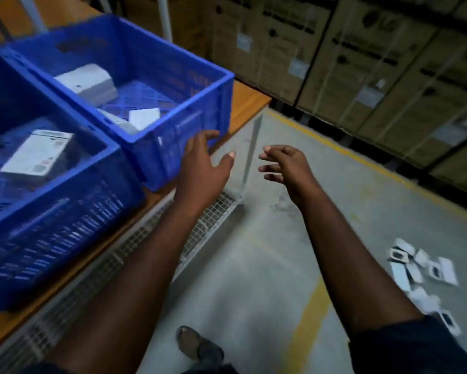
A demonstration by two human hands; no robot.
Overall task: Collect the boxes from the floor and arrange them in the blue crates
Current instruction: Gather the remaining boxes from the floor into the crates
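The boxes (421, 265) left to collect lie scattered on the floor (281, 265) to your right, well apart from both hands. A few white ones already sit in the blue crates (65, 225) on the surface (248, 98). Your left hand (202, 160) hovers by the far crate (200, 109), with your right hand (286, 163) beside it. Each grip is slack and empty, likely freed for the next pickup.

Warehouse aisle, dim light. Grey concrete floor (254, 265) w/ a yellow line (348, 155) painted along the foot of the stock, and a second yellow line (305, 327) in the foreground. Brown cardboard cartons (362, 63) stacked in rows at right & top, white labels, print too blurred to read. Left: orange-brown wooden surface (243, 101), white wire mesh panel (208, 220) below its edge. White post (164, 17) behind, at top.
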